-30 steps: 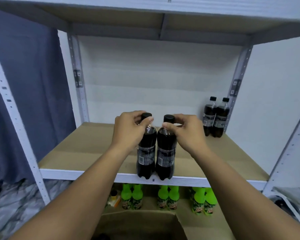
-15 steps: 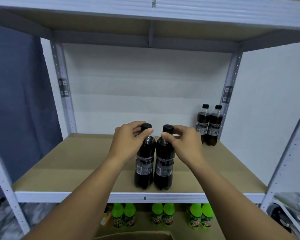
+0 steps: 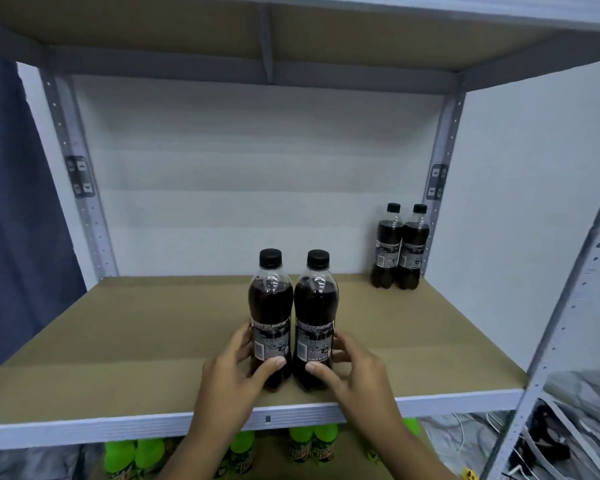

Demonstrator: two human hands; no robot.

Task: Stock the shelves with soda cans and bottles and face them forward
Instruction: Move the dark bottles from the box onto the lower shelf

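Two dark cola plastic bottles with black screw caps stand upright side by side near the front edge of the tan fibreboard shelf (image 3: 125, 344), bodies touching or almost touching; cannot tell which. Left cola bottle (image 3: 270, 306) is gripped low on its body by the left hand (image 3: 234, 375), thumb across the front below the label, fingers wrapped round the left side. Right cola bottle (image 3: 315, 308) is gripped the same way by the right hand (image 3: 352, 370), thumb on the front, fingers curled round the right side. Both labels show small print and a barcode towards the camera.

Shelf board sits in a pale grey metal rack: white front rail (image 3: 84, 429), perforated grey uprights (image 3: 84, 202) at the back corners and one at the front right. Another tan board on grey crossbars forms the level above. At the back right corner of the shelf stands a second pair of dark cola bottles (image 3: 399, 245), upright, touching each other, well apart from the held pair.

Behind the shelf a plain white wall (image 3: 257, 188); left of the shelf a dark blue curtain (image 3: 11, 216). Below the shelf's front rail, bright green soda bottles (image 3: 312, 441) stand in a row on the lower level, tops only in view. Right of the shelf, past the front upright, grey marbled flooring with white cables, blurred.
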